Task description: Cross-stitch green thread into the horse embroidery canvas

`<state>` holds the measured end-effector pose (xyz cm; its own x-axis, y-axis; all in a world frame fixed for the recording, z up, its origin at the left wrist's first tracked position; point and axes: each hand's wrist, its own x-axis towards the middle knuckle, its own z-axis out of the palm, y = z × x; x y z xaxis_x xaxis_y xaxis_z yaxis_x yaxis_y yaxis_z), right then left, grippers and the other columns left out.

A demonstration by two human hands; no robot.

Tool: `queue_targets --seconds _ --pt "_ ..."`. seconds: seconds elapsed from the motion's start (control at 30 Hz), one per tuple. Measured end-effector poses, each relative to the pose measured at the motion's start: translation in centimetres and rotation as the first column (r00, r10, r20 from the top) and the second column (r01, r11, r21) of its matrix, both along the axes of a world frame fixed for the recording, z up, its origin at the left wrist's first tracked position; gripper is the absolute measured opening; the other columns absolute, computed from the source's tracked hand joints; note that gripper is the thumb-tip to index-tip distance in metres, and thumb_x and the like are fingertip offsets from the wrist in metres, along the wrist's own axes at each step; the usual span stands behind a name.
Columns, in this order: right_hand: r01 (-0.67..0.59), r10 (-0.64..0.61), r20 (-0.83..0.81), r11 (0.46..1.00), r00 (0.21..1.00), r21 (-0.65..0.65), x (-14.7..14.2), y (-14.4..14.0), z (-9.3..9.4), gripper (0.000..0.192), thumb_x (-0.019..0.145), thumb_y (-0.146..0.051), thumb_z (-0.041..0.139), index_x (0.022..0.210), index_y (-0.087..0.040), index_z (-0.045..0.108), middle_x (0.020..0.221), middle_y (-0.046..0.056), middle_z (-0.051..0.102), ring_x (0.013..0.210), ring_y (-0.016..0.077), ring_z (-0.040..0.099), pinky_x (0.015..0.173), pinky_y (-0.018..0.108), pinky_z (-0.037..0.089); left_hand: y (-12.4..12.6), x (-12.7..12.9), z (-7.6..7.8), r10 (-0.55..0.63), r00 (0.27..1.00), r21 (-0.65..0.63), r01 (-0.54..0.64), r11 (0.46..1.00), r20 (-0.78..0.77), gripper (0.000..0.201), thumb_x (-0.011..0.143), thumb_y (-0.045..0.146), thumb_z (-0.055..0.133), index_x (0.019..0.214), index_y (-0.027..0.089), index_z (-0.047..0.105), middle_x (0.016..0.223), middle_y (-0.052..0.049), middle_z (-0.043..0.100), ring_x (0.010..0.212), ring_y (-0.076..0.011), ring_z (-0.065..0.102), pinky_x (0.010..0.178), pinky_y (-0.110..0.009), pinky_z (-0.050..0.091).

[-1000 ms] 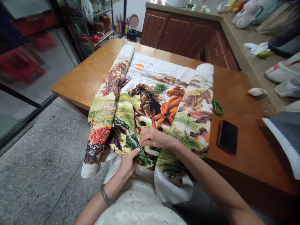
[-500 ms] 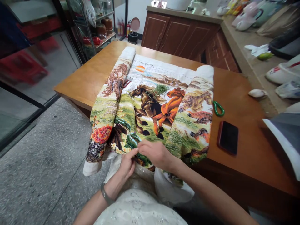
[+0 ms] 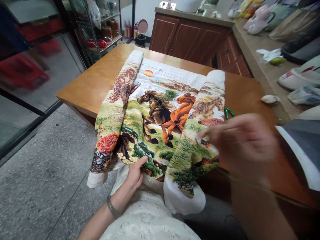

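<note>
The embroidered cloth (image 3: 160, 113), soft, light and floppy, drapes over the table's (image 3: 87, 86) near edge; we pinch its near hem with our left hand (image 3: 136, 173), while our blurred right hand (image 3: 240, 140) looks pinched, perhaps on thread.

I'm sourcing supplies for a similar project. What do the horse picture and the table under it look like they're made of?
The horse picture looks like woven cloth covered in coloured thread: it rolls softly at both sides, with a printed grid on the bare white part. The table appears to be wood or wood veneer, orange-brown with a smooth, slightly glossy finish.
</note>
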<state>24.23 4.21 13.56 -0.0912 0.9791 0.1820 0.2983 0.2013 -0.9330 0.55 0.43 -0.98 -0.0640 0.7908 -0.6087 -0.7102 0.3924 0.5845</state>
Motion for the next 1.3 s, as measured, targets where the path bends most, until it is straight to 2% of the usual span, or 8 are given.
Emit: queue_targets --seconds 0.07,0.17,0.33,0.6,0.9,1.03,1.2,1.3 --pt "-0.13 0.125 0.128 0.991 0.984 0.03 -1.7 0.4 -1.5 0.028 0.118 -0.05 0.062 0.105 -0.026 0.069 0.076 0.002 0.07 0.059 0.0168 0.058 0.057 0.029 0.049 0.0 0.0 0.2 0.014 1.0 0.002 -0.014 1.0 0.003 0.05 0.055 0.034 0.107 0.097 0.03 0.079 0.101 -0.007 0.09 0.129 -0.0419 0.08 0.13 -0.06 0.051" --pt "-0.387 0.341 0.429 0.922 0.836 0.022 -4.1 0.6 -4.8 0.027 0.118 -0.029 0.054 0.107 -0.021 0.076 0.088 0.006 0.081 0.073 0.0182 0.072 0.07 0.028 0.054 0.0 -0.1 0.4 -0.003 1.0 0.016 0.003 1.0 0.006 0.049 0.053 0.034 0.107 0.094 0.031 0.078 0.098 -0.008 0.089 0.128 -0.043 0.08 0.129 -0.06 0.052" --pt "-0.465 0.354 0.611 0.885 0.708 0.025 -5.4 0.6 -8.2 0.026 0.113 -0.014 0.057 0.11 -0.018 0.083 0.099 0.009 0.087 0.086 0.0206 0.08 0.081 0.027 0.056 -0.1 -0.4 0.4 -0.052 0.999 0.034 0.052 0.998 0.006 0.045 0.055 0.034 0.104 0.093 0.032 0.08 0.092 -0.003 0.088 0.118 -0.0395 0.082 0.13 -0.061 0.051" --pt "-0.485 0.362 0.686 0.875 0.632 -0.015 -5.5 0.9 -7.6 0.022 0.11 -0.01 0.064 0.102 -0.02 0.082 0.09 0.006 0.082 0.08 0.0187 0.073 0.076 0.026 0.049 -0.1 -0.3 0.2 -0.043 0.999 0.032 0.042 0.999 0.01 0.045 0.056 0.03 0.102 0.096 0.031 0.081 0.094 -0.002 0.088 0.121 -0.0388 0.081 0.133 -0.062 0.05" --pt "-0.62 0.285 0.879 0.784 0.383 0.016 -6.4 1.1 -6.2 0.024 0.109 -0.002 0.062 0.093 -0.017 0.074 0.078 0.004 0.069 0.073 0.0192 0.058 0.068 0.033 0.034 -0.1 -0.1 0.7 -0.049 0.999 0.036 0.05 0.998 -0.021 0.042 0.055 0.033 0.1 0.09 0.033 0.077 0.092 -0.002 0.086 0.124 -0.0387 0.08 0.126 -0.056 0.055" --pt "-0.659 0.242 0.89 0.748 0.387 0.083 -6.5 1.9 -6.6 0.027 0.111 -0.003 0.058 0.094 -0.017 0.074 0.08 0.004 0.065 0.076 0.0205 0.054 0.072 0.033 0.035 0.0 0.0 1.0 -0.017 0.999 0.042 0.019 0.999 -0.046 0.044 0.053 0.032 0.101 0.09 0.031 0.077 0.095 -0.004 0.087 0.123 -0.0398 0.08 0.123 -0.054 0.055" --pt "-0.663 0.21 0.838 0.716 0.504 0.219 -6.2 3.4 -7.4 0.03 0.111 -0.003 0.06 0.089 -0.017 0.076 0.092 0.008 0.065 0.087 0.022 0.053 0.077 0.033 0.038 0.2 0.1 1.2 -0.009 0.999 0.052 0.011 0.999 -0.047 0.055 0.049 0.032 0.104 0.099 0.03 0.08 0.104 -0.004 0.09 0.124 -0.0391 0.08 0.123 -0.052 0.055" --pt "-0.667 0.265 0.801 0.714 0.537 0.211 -6.0 4.0 -7.7 0.032 0.111 0.0 0.058 0.094 -0.017 0.079 0.091 0.006 0.063 0.086 0.0206 0.052 0.076 0.031 0.038 0.2 0.1 1.1 -0.012 0.999 0.048 0.014 0.999 -0.042 0.058 0.049 0.029 0.104 0.102 0.032 0.082 0.113 -0.005 0.091 0.127 -0.039 0.079 0.122 -0.052 0.056"
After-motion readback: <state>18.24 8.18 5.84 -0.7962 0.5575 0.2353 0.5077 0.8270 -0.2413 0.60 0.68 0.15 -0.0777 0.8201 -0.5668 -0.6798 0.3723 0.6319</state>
